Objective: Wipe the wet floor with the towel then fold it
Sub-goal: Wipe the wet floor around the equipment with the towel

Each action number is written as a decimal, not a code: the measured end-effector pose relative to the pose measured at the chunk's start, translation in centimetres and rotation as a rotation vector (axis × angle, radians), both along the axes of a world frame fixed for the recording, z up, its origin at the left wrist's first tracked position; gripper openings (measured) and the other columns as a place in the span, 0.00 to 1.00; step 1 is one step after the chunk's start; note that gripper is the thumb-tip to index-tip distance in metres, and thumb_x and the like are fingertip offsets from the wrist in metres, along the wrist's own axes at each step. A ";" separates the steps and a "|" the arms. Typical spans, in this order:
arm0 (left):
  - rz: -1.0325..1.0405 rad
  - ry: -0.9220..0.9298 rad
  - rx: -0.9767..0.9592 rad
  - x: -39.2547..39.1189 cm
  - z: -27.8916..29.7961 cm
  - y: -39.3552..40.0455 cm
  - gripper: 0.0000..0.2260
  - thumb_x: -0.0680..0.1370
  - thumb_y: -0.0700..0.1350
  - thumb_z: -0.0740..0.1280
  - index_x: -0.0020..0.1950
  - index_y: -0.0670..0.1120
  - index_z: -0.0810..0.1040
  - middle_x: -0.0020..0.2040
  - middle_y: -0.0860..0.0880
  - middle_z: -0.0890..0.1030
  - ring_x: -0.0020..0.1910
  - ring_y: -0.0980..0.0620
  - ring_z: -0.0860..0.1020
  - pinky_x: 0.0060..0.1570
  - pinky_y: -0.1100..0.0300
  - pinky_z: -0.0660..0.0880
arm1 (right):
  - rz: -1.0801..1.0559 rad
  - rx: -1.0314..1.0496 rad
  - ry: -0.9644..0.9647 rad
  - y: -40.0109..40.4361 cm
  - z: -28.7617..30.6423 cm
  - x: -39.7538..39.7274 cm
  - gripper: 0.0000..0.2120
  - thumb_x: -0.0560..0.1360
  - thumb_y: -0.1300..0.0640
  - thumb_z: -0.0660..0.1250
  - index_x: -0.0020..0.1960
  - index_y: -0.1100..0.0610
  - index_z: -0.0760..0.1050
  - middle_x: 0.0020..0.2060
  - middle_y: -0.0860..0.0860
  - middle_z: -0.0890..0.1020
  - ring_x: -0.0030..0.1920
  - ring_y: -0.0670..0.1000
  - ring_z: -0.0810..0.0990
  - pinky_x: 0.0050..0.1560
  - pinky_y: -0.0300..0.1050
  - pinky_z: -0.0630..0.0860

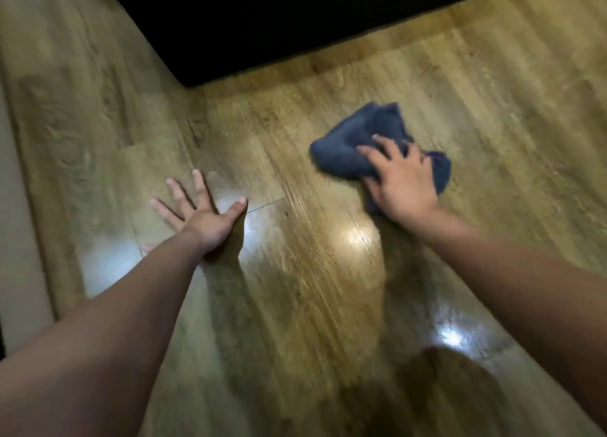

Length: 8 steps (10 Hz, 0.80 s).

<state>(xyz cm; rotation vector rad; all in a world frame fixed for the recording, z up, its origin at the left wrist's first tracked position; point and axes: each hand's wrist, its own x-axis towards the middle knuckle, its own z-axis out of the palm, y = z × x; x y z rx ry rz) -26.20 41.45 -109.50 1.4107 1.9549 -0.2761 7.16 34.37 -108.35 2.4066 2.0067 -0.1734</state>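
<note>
A dark blue towel point(354, 141) lies bunched on the wooden floor point(295, 288), right of centre. My right hand point(402, 182) lies on top of its near part, fingers spread and pressing it onto the boards. My left hand point(200, 211) rests flat on the bare floor to the left, fingers splayed, holding nothing. Shiny patches of reflected light show on the boards between and below the hands. The whole view is blurred by motion.
A large black piece of furniture point(279, 19) stands on the floor at the top, its corner reaching toward the middle. A pale wall or skirting point(19, 206) runs down the left edge. A dark shadow falls at the bottom centre.
</note>
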 end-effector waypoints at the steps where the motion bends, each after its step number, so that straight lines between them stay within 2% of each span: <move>1: -0.040 -0.028 -0.026 0.1 0.6 0.0 0.45 0.49 0.89 0.47 0.53 0.79 0.20 0.58 0.65 0.12 0.70 0.43 0.19 0.67 0.24 0.37 | -0.334 -0.006 0.067 3.5 0.8 1.2 0.21 0.79 0.46 0.63 0.70 0.45 0.68 0.72 0.50 0.68 0.66 0.68 0.66 0.65 0.67 0.65; 2: -0.079 -0.047 -0.065 0.4 1.2 -0.2 0.46 0.54 0.87 0.49 0.57 0.77 0.19 0.58 0.64 0.12 0.68 0.44 0.17 0.62 0.20 0.36 | -0.423 0.010 0.088 2.8 1.2 -4.2 0.22 0.78 0.49 0.64 0.71 0.45 0.69 0.73 0.49 0.67 0.67 0.68 0.66 0.67 0.68 0.63; 3: -0.077 -0.047 -0.070 0.8 1.9 -0.6 0.42 0.67 0.81 0.51 0.67 0.73 0.24 0.69 0.61 0.17 0.71 0.44 0.20 0.55 0.17 0.36 | -0.119 -0.042 0.065 -2.7 1.6 -12.3 0.27 0.73 0.49 0.69 0.72 0.43 0.70 0.74 0.49 0.69 0.69 0.69 0.67 0.65 0.68 0.65; 4: -0.062 -0.093 -0.085 0.9 2.3 -0.6 0.34 0.76 0.72 0.51 0.72 0.72 0.30 0.73 0.59 0.21 0.74 0.45 0.23 0.58 0.17 0.37 | 0.424 -0.159 0.065 -11.0 0.8 -20.2 0.24 0.71 0.46 0.68 0.67 0.40 0.75 0.71 0.47 0.75 0.68 0.69 0.73 0.68 0.68 0.67; 5: -0.064 -0.113 -0.002 0.0 3.1 -0.7 0.33 0.78 0.69 0.56 0.76 0.71 0.38 0.78 0.60 0.29 0.77 0.46 0.29 0.63 0.20 0.41 | 0.704 -0.483 0.228 -19.7 1.6 -26.5 0.20 0.72 0.30 0.50 0.53 0.26 0.78 0.59 0.36 0.82 0.68 0.48 0.75 0.78 0.57 0.44; 6: 0.087 -0.031 0.030 -3.6 3.5 -0.7 0.45 0.69 0.74 0.65 0.78 0.68 0.44 0.80 0.58 0.37 0.79 0.47 0.37 0.69 0.25 0.44 | 0.852 -0.578 0.246 -20.6 1.1 -25.6 0.19 0.66 0.20 0.51 0.52 0.19 0.74 0.59 0.31 0.79 0.71 0.41 0.68 0.75 0.47 0.55; 7: 0.202 0.031 0.001 -7.8 2.3 -2.1 0.55 0.58 0.84 0.58 0.76 0.68 0.34 0.79 0.58 0.30 0.77 0.47 0.29 0.66 0.22 0.39 | 1.062 -0.386 0.067 -15.9 1.5 -21.4 0.16 0.79 0.38 0.55 0.63 0.31 0.74 0.68 0.42 0.75 0.65 0.56 0.79 0.62 0.57 0.78; 8: 0.157 0.012 -0.008 -7.8 2.5 -1.8 0.54 0.57 0.85 0.53 0.74 0.68 0.30 0.77 0.57 0.26 0.76 0.47 0.26 0.61 0.20 0.37 | 1.068 -0.201 -0.032 -8.1 1.2 -17.6 0.22 0.77 0.47 0.61 0.71 0.38 0.72 0.73 0.46 0.72 0.68 0.66 0.74 0.66 0.66 0.70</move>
